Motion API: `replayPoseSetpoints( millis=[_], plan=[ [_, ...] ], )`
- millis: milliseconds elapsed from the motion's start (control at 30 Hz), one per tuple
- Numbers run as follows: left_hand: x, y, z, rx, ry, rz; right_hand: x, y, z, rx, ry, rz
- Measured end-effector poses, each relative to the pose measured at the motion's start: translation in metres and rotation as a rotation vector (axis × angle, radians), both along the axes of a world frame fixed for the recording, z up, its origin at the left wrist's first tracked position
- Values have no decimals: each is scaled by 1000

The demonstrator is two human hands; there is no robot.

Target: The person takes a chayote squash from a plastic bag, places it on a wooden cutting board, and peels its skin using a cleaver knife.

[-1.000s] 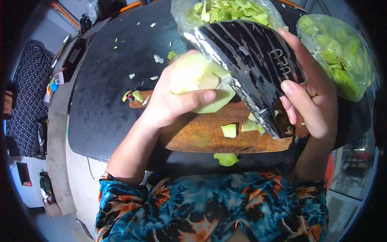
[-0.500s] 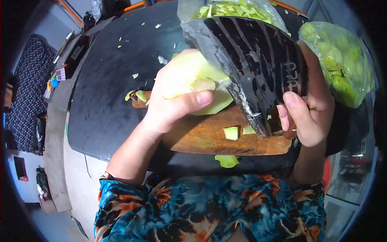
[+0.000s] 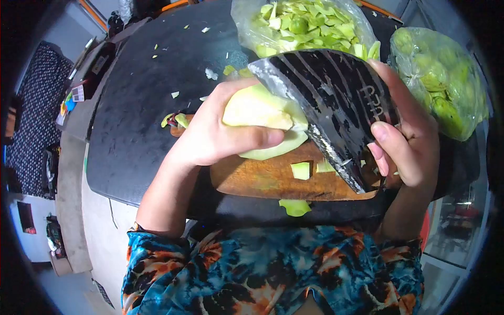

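Note:
My left hand (image 3: 218, 126) is wrapped round a peeled, pale green vegetable (image 3: 257, 107) whose kind I cannot make out; its thumb lies across the front. In my right hand (image 3: 407, 139) is a broad black cleaver (image 3: 331, 100) with pale stripes. The thumb presses on the blade's face, and the handle is mostly hidden. The blade's edge meets the vegetable's right side. Beneath both lies a wooden cutting board (image 3: 252, 178), with a cut green piece (image 3: 301, 170) on it. Another green scrap (image 3: 295, 208) rests just off the board's near edge.
Behind the cleaver stands an open clear plastic bag (image 3: 247, 31) filled with green cut pieces. A second plastic bag (image 3: 441, 84) of whole green vegetables sits at the right. Small scraps dot the dark table (image 3: 142, 121).
The cleaver has come down toward me, uncovering more of the open bag behind it. My left hand and the vegetable have shifted slightly right and nearer.

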State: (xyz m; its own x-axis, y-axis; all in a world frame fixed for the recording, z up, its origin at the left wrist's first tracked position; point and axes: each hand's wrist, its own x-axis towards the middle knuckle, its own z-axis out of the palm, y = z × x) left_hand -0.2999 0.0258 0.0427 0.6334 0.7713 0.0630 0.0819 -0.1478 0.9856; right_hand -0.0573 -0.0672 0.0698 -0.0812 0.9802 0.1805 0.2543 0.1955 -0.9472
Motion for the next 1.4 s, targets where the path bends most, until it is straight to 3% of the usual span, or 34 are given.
replayPoseSetpoints(
  millis=[67, 233, 467, 733, 1033, 1233, 1400],
  plan=[
    [2, 2, -3, -121, 34, 56, -6, 2, 0, -15, 56, -5],
    [9, 0, -7, -172, -132, -8, -15, 2, -1, -74, 117, -56],
    [20, -3, -17, -257, -161, 66, -9, 4, -9, -93, 84, -47],
    [30, -12, -20, -345, -354, 170, -16, 10, -18, -81, 249, -55],
    [32, -14, -25, -335, -380, 218, -22, 10, -24, -45, 248, -74],
    [44, -24, -28, -415, -613, 294, -28, 12, -30, -70, 349, -86],
    [40, -20, -27, -412, -562, 254, -27, 13, -31, -88, 331, -68]
  ],
)
